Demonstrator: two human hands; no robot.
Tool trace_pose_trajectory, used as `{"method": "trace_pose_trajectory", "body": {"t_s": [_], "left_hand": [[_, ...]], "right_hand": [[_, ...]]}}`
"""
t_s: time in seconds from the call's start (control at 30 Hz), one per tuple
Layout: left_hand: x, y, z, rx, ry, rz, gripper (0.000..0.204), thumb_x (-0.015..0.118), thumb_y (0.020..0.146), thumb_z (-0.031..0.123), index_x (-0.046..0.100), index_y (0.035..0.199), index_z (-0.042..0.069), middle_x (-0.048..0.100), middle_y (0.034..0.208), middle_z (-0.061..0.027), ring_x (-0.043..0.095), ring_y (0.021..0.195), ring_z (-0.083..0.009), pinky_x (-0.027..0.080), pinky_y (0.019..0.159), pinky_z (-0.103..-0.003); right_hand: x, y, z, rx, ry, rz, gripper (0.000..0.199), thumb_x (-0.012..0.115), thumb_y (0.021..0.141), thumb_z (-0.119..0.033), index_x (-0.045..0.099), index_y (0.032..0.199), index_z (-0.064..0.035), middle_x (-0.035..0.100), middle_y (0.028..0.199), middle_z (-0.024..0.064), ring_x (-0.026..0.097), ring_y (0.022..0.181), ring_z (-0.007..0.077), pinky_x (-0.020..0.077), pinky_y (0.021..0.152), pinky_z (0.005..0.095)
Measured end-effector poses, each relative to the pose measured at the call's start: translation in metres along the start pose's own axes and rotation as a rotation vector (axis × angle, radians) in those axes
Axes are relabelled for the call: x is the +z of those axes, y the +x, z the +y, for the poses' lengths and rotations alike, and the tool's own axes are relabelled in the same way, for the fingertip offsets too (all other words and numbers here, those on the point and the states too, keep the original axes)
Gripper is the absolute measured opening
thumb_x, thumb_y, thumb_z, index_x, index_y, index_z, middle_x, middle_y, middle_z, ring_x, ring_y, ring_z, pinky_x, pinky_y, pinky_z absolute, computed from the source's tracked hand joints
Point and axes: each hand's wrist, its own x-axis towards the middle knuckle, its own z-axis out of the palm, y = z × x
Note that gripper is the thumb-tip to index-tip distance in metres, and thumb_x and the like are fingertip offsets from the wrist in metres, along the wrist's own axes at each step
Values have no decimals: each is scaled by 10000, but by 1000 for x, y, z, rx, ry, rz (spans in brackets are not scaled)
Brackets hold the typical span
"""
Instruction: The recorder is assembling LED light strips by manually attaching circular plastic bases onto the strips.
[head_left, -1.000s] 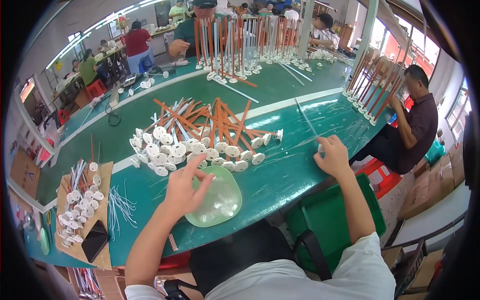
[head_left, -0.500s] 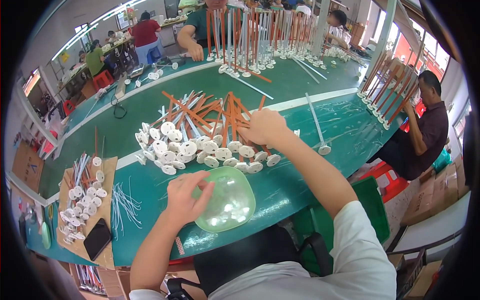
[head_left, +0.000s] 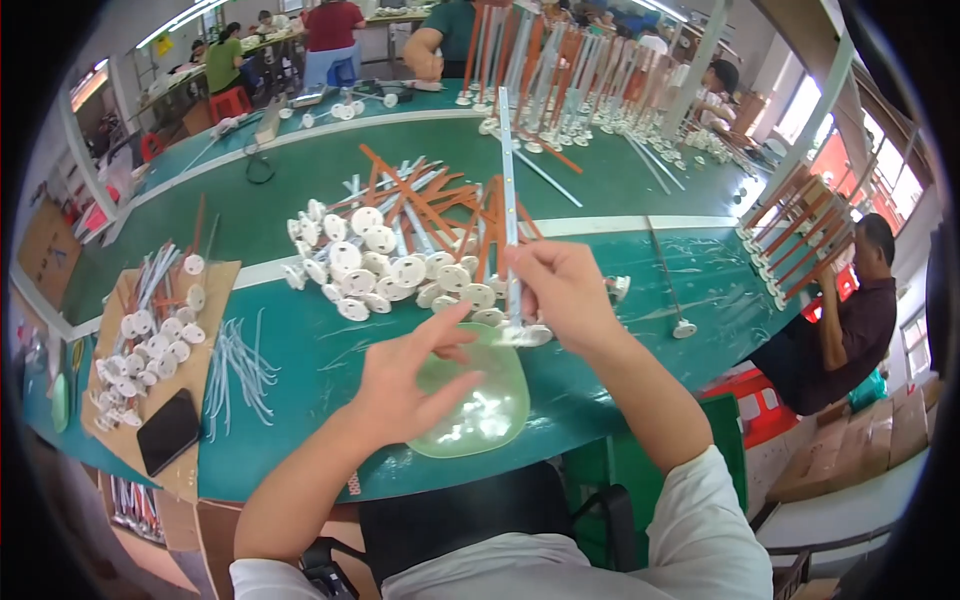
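Observation:
My right hand (head_left: 572, 300) pinches a narrow silver strip (head_left: 508, 180) with small yellowish dots along its face. It stands nearly upright, and its lower end has a white round base, partly blurred. My left hand (head_left: 410, 385) is open, its fingers spread over the left side of a pale green bowl (head_left: 515, 415). What lies in the bowl is hard to make out through the glare. Just beyond both hands is a heap of orange and silver strips with white round bases (head_left: 345, 257), the bases toward me.
At left, a cardboard sheet (head_left: 222, 290) carries more based strips and a black phone (head_left: 168, 432). Thin white wires (head_left: 240, 370) lie beside it. One strip with a base (head_left: 684, 328) lies at right. Standing strips (head_left: 560, 80) fill the far table; a person (head_left: 860, 310) sits at right.
My right hand has come back from the heap with a silver strip, now held up. My left hand's fingers have spread wider. The whole view has shifted.

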Motion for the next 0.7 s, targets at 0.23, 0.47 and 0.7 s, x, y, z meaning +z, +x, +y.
{"method": "trace_pose_trajectory", "body": {"t_s": [0.23, 0.47, 0.7], "left_hand": [[-1, -3, -1, -11, -151, -47, 370, 631, 841, -44, 619, 1210, -13, 719, 981, -164, 732, 850, -259, 562, 751, -295], [3, -6, -5, -196, -235, 82, 431, 667, 819, 2, 598, 1244, 5, 722, 926, -142, 730, 845, -277, 556, 720, -310], [-3, -4, 5, -122, -77, -18, 474, 627, 794, -40, 575, 1264, -5, 712, 929, -153, 725, 828, -272, 548, 701, -303]], "right_hand": [[45, -10, 4, -135, 128, -97, 177, 571, 972, -125, 643, 978, 37, 646, 793, 66, 611, 613, 120, 515, 541, 253], [37, -27, 9, -1151, -448, 15, 300, 817, 612, -39, 685, 879, -7, 668, 776, 89, 632, 598, 161, 503, 527, 257], [42, -27, 20, -1232, -396, 89, 266, 760, 572, -6, 692, 828, -17, 663, 740, 81, 623, 582, 188, 495, 514, 262]]}}
